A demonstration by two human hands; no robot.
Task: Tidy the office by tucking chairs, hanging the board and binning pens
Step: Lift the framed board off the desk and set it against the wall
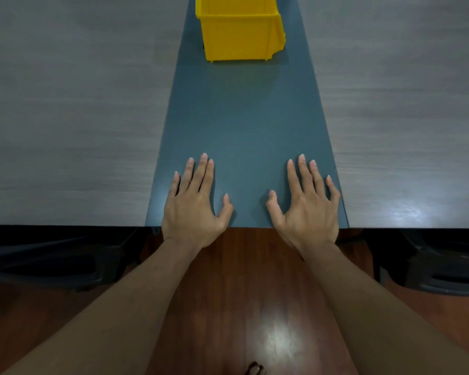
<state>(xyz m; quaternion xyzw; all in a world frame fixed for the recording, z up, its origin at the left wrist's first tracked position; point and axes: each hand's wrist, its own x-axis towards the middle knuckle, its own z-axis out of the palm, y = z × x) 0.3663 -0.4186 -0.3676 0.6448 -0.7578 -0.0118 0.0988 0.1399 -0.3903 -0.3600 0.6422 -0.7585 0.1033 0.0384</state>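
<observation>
Looking down, I see the big table (65, 131) with a blue strip (244, 117) running straight away from me. The left chair (52, 263) and the right chair (439, 266) sit under its near edge. The yellow bin (238, 36) stands far up the strip, straight ahead, no nearer one hand than the other. My left hand (195, 209) and right hand (309, 212) lie flat, apart, holding nothing. I see no pens.

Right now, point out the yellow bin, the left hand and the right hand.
yellow bin (236, 39): head view, on its near outer wall.
left hand (193, 209): head view, on the back of the hand.
right hand (308, 212): head view, on the back of the hand.
</observation>
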